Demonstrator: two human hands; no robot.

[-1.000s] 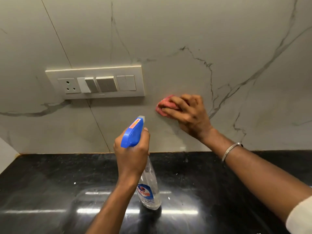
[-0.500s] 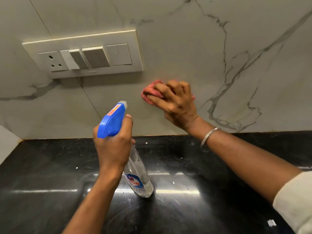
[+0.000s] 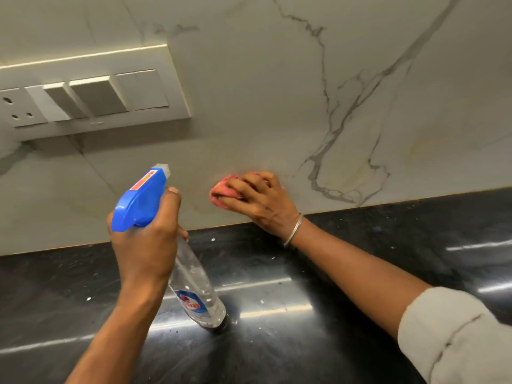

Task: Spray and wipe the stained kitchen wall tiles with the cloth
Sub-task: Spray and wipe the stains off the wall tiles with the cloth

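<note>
My left hand grips a clear spray bottle with a blue trigger head, its nozzle aimed at the marble-look wall tiles. The bottle hangs tilted above the counter. My right hand holds a bunched pink cloth and presses it against the tiles, low down, just above the counter's back edge and to the right of the nozzle. Most of the cloth is hidden under my fingers.
A white switch panel with a socket and rocker switches sticks out of the wall at upper left. The glossy black stone counter runs along the bottom, speckled with small white crumbs. Grey veins cross the tiles at right.
My right hand has slid the cloth down the tiles toward the counter edge. The view has shifted, so the switch panel now sits further left. The left hand keeps hold of the bottle.
</note>
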